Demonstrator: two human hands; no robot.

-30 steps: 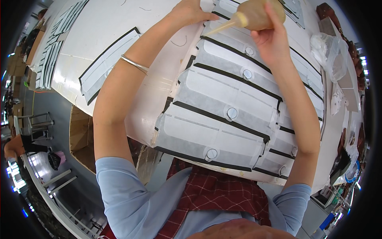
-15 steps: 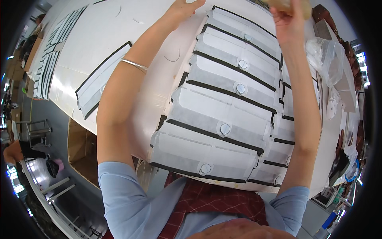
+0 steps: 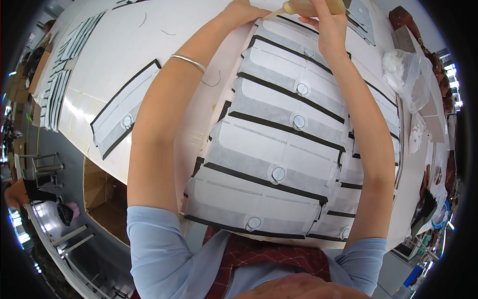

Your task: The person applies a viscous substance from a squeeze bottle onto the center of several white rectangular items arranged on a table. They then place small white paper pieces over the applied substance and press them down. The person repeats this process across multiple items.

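My right hand (image 3: 328,27) grips a tan squeeze bottle (image 3: 311,7) at the top of the view, its nozzle pointing left toward my left hand. My left hand (image 3: 244,10) presses flat on the far end of a row of overlapping white fabric pieces (image 3: 279,149) with black edge strips and round white snap discs (image 3: 278,174). The pieces lie shingled on a white table (image 3: 124,55), running from my chest outward. A silver bangle (image 3: 189,62) sits on my left forearm.
A single white piece with black trim (image 3: 122,117) lies left of my arm. More stacked pieces (image 3: 64,89) sit at the far left table edge. A crumpled clear plastic bag (image 3: 406,74) lies at right. A cardboard box (image 3: 102,199) stands below the table edge.
The view has shifted so the fabric row sits lower. Both hands stay at the far end; the bottle, which had slid nearly out of view, shows again with its nozzle near my left hand.
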